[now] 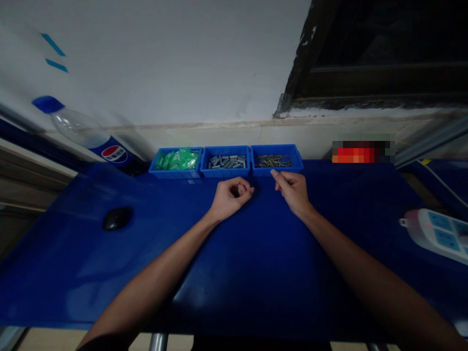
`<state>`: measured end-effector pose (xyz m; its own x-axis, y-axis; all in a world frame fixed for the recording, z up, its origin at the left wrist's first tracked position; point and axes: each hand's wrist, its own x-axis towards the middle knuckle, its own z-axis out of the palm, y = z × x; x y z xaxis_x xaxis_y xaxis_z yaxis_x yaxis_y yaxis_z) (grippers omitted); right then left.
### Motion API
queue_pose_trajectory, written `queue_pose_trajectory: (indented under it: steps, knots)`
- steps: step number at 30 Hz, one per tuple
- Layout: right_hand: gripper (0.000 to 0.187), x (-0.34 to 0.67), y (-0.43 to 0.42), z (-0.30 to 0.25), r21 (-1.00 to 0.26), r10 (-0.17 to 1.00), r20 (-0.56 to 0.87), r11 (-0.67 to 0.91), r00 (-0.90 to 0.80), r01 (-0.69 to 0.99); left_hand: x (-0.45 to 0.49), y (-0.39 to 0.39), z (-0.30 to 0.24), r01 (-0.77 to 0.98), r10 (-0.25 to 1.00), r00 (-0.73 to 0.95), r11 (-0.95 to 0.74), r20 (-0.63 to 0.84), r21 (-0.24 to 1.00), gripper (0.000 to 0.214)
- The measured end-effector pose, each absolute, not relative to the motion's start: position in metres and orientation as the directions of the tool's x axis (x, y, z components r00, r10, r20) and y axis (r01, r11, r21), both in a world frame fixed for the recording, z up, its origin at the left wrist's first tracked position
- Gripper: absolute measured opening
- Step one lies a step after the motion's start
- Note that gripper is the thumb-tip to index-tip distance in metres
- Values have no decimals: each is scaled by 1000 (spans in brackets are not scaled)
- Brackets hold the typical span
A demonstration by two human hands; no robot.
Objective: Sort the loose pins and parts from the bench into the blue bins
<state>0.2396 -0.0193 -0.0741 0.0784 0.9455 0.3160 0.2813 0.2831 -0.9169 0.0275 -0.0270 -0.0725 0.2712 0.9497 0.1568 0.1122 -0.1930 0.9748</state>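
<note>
My left hand (231,196) rests at the table's middle with its fingers curled and the thumb against the index finger. Whatever it holds, if anything, is hidden. Just right of it, my right hand (293,191) is closed too, its thumb pressed along the bent fingers; nothing can be made out inside. Behind the hands stand three blue bins side by side. The right bin (278,171) holds brass-coloured screws (273,160), close to my right thumb. Small grey metal cylinders (227,161) fill the middle bin (224,172), and green plastic packets (179,159) lie in the left bin (171,174).
A blue sheet covers the table (234,273). A Pepsi bottle (115,153) leans at the back left, with a black computer mouse (117,218) in front. At the right lies a power strip (438,231). Behind the bins rises a wall (183,63); a red pixelated patch hides something.
</note>
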Motion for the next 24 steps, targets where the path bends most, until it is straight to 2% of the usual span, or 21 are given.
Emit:
queue_pose_trajectory:
  steps: [9,18,24]
  knots:
    - [56,238,-20,-74,-941,959,257,221,118,255,24,-25,-74,89,978,155,-154,139,984,28]
    - [54,237,-19,-73,-950,973,223,202,65,240,24,-24,-75,73,980,154,-138,126,988,28]
    - [52,236,-20,-72,-954,978,201,183,54,239,26,-24,-78,126,973,171,-179,157,976,27]
